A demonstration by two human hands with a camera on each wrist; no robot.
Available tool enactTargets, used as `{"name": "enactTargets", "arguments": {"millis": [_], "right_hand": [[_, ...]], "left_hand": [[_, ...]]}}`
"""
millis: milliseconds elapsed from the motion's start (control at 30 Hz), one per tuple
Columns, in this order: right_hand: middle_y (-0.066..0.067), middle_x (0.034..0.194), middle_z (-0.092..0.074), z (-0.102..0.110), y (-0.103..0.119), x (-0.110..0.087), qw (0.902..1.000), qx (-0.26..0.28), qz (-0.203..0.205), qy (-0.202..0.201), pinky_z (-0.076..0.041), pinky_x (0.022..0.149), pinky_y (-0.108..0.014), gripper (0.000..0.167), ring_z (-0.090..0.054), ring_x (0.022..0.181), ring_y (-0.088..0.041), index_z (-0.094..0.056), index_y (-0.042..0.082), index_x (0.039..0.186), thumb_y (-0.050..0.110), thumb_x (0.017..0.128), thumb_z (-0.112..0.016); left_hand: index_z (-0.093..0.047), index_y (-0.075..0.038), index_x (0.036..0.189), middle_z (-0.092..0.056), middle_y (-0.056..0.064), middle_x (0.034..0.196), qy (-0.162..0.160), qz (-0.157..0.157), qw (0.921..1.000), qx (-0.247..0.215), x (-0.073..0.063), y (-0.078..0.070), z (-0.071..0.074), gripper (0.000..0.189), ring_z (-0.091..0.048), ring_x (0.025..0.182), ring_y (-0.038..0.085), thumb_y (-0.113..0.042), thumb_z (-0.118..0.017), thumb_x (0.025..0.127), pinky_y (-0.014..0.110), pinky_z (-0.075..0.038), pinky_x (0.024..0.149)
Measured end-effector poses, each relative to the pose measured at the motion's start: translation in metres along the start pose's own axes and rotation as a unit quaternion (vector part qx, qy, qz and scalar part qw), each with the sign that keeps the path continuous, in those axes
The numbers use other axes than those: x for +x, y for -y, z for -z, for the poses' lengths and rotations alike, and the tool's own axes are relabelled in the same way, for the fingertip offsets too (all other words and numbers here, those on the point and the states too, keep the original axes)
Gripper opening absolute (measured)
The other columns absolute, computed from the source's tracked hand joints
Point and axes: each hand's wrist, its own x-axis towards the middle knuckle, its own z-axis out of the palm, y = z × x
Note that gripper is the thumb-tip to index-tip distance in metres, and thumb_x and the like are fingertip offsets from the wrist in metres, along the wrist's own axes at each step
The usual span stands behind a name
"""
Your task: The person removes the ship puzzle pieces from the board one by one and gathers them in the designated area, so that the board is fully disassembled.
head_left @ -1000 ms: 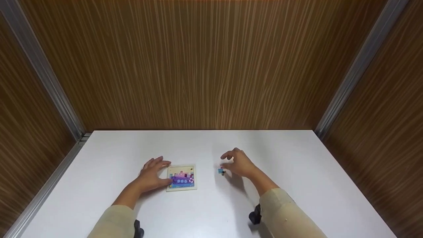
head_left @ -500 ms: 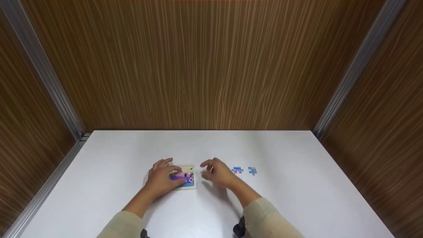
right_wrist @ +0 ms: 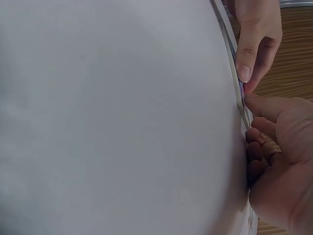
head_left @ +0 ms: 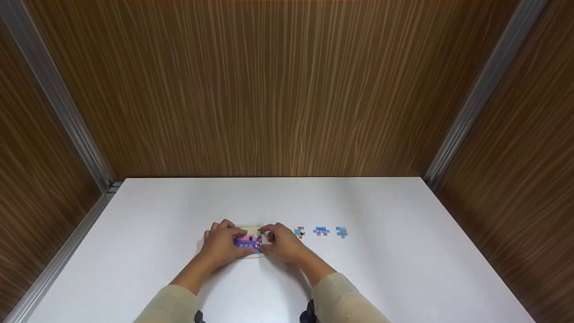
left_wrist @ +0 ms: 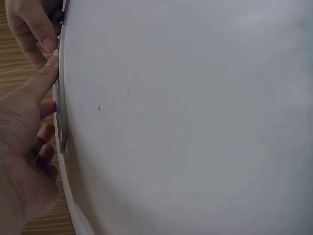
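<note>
A small square picture puzzle [head_left: 246,239] with a purple and pink boat lies in its pale frame on the white table. Its left part is covered by my left hand [head_left: 220,243], whose thumb and forefinger rest spread on the picture. At the right edge my right hand [head_left: 283,243] touches the puzzle with thumb and forefinger, the other fingers curled. Whether it pinches a piece there is hidden. Both wrist views catch the board edge-on: the left thumb [left_wrist: 44,78] presses its near edge, and the right thumb [right_wrist: 266,105] touches its right end.
Three loose jigsaw pieces lie in a row right of the board: a multicoloured piece [head_left: 299,232], a blue and pink piece [head_left: 321,231] and a blue piece [head_left: 341,232]. Wood-grain panels [head_left: 269,89] enclose the table [head_left: 403,251] behind and at both sides.
My right hand has come left from the loose pieces to the board's right edge, uncovering the multicoloured piece. My left hand has slid rightward over the puzzle.
</note>
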Motion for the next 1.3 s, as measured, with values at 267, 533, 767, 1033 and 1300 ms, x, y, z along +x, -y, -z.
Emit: {"name": "enactTargets", "arguments": {"millis": [267, 533, 767, 1033, 1300], "right_hand": [[-0.005, 0.098, -0.06, -0.0042, -0.0001, 0.0003, 1.0, -0.004, 0.001, -0.006, -0.049, 0.08, -0.032, 0.041, -0.052, 0.087, -0.014, -0.071, 0.006, 0.133, 0.016, 0.095, -0.083], [-0.006, 0.1, -0.059, -0.0016, -0.0002, -0.001, 0.9999, 0.012, -0.011, 0.004, -0.048, 0.082, -0.033, 0.036, -0.052, 0.09, -0.015, -0.071, 0.008, 0.129, 0.015, 0.096, -0.083], [-0.004, 0.1, -0.057, -0.0007, 0.0021, 0.0007, 0.999, 0.027, -0.034, 0.013, -0.045, 0.082, -0.034, 0.035, -0.052, 0.09, -0.017, -0.069, 0.01, 0.127, 0.014, 0.095, -0.083], [-0.003, 0.099, -0.057, -0.0027, 0.0052, 0.0017, 0.9983, 0.039, -0.043, 0.006, -0.045, 0.082, -0.033, 0.035, -0.051, 0.089, -0.016, -0.068, 0.01, 0.124, 0.012, 0.093, -0.084], [-0.007, 0.103, -0.059, -0.0064, 0.0072, 0.0015, 0.9971, 0.063, -0.035, -0.025, -0.047, 0.084, -0.033, 0.037, -0.051, 0.092, -0.016, -0.066, 0.008, 0.118, 0.002, 0.087, -0.086]], "left_hand": [[-0.071, -0.015, 0.125, -0.076, 0.007, 0.125, 0.068, 0.024, 0.9954, -0.062, 0.0035, -0.0007, 0.005, 0.052, -0.07, 0.111, 0.025, -0.036, -0.095, 0.084, 0.056, -0.054, 0.108], [-0.07, -0.013, 0.125, -0.075, 0.007, 0.119, 0.079, 0.021, 0.9939, -0.074, 0.0058, -0.0005, 0.0032, 0.052, -0.067, 0.104, 0.021, -0.035, -0.095, 0.084, 0.051, -0.057, 0.102], [-0.073, -0.014, 0.121, -0.058, 0.011, 0.123, 0.07, 0.025, 0.9935, -0.086, 0.0064, 0.0017, 0.0021, 0.051, -0.064, 0.11, 0.026, -0.036, -0.097, 0.082, 0.053, -0.056, 0.109], [-0.075, -0.013, 0.114, -0.044, 0.025, 0.163, 0.055, 0.028, 0.9917, -0.113, 0.0043, 0.0013, 0.0039, 0.047, -0.051, 0.147, 0.055, -0.033, -0.099, 0.08, 0.064, -0.044, 0.124], [-0.076, -0.013, 0.115, -0.05, 0.021, 0.159, 0.051, 0.024, 0.9927, -0.106, 0.0046, 0.0002, 0.0022, 0.046, -0.054, 0.145, 0.051, -0.033, -0.098, 0.08, 0.062, -0.045, 0.124]]}}
